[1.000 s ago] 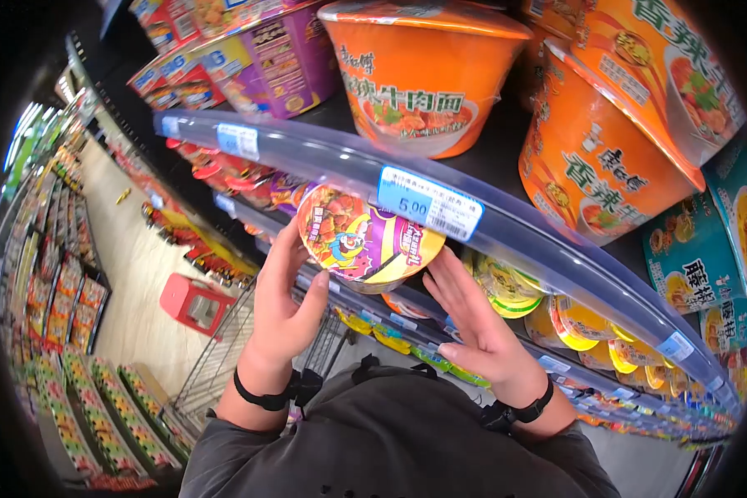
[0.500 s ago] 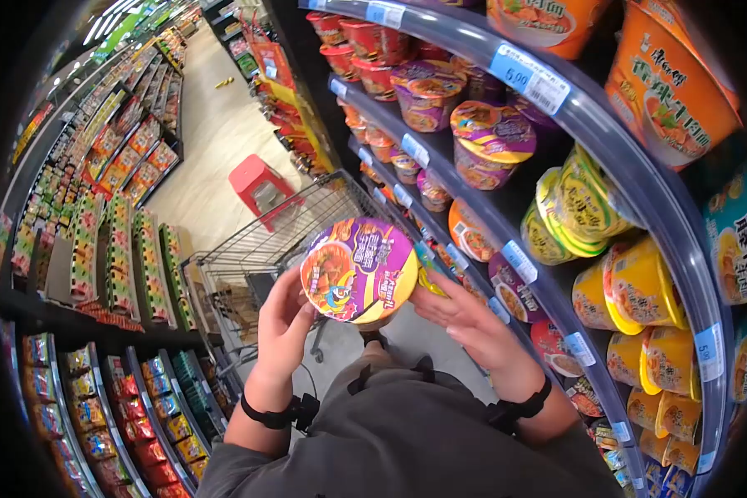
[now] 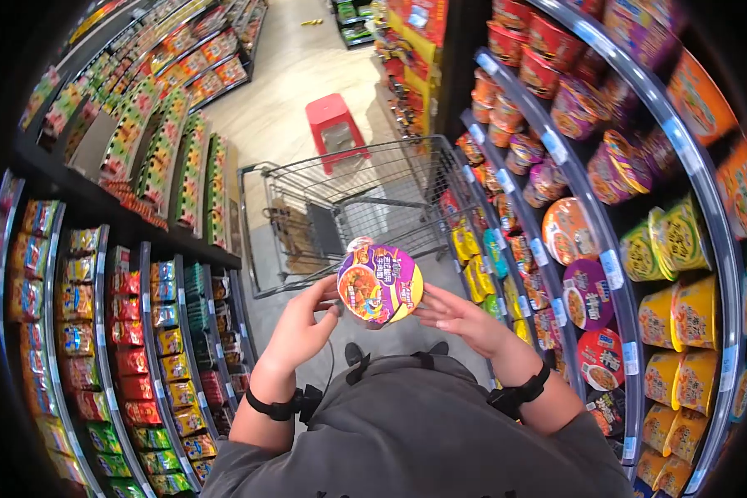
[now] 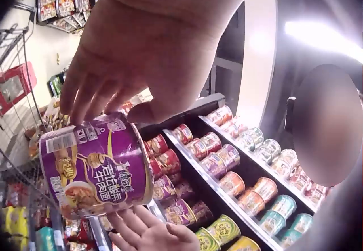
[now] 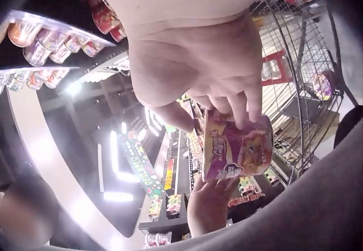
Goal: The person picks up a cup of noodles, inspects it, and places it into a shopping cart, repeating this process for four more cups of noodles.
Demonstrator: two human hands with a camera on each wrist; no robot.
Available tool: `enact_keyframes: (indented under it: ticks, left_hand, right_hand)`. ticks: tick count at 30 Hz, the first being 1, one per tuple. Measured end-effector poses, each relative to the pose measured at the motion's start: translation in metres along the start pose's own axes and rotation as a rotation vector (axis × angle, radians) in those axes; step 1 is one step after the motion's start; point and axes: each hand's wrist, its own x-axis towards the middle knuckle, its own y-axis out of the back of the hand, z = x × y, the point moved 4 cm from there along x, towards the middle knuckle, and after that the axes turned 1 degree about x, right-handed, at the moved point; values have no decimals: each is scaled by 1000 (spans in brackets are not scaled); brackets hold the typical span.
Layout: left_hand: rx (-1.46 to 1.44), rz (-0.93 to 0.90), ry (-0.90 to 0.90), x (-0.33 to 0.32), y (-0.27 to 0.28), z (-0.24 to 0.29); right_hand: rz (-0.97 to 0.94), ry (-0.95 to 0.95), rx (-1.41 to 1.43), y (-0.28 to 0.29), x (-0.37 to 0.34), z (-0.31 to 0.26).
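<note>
A purple and yellow noodle cup [image 3: 380,284] is held between both hands, its printed lid facing up at the head camera. My left hand [image 3: 300,325] grips its left side, fingers bent behind it and thumb near the rim. My right hand [image 3: 465,322] touches the opposite side with nearly straight fingers. In the left wrist view the purple cup [image 4: 96,163] is below my left hand [image 4: 136,58], with my right hand [image 4: 153,234] at its lower side. The right wrist view shows the cup [image 5: 238,146] between my right hand [image 5: 198,63] and left hand [image 5: 210,208].
A wire shopping cart [image 3: 365,178] stands just ahead, with another cup [image 5: 323,85] in it. Beyond is a red stool [image 3: 334,124]. Shelves of noodle cups [image 3: 679,315] line the right, and packet shelves [image 3: 133,357] the left. A person [image 4: 329,126] shows in the left wrist view.
The view has turned from the noodle shelf toward the cart and aisle. The cup, held by both hands, has come away from the shelf and is now near the cart's close end.
</note>
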Motion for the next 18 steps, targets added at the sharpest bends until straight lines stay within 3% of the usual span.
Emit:
enact_keyframes:
  ticks: [10,18]
  left_hand:
    - [-37,125,154,-78,137,-113]
    - [-128,85,219,-83,186,-182]
  right_hand:
    - [-169,-247,-150,-113,149,54]
    - [-71,-307,-160,-143,213,80]
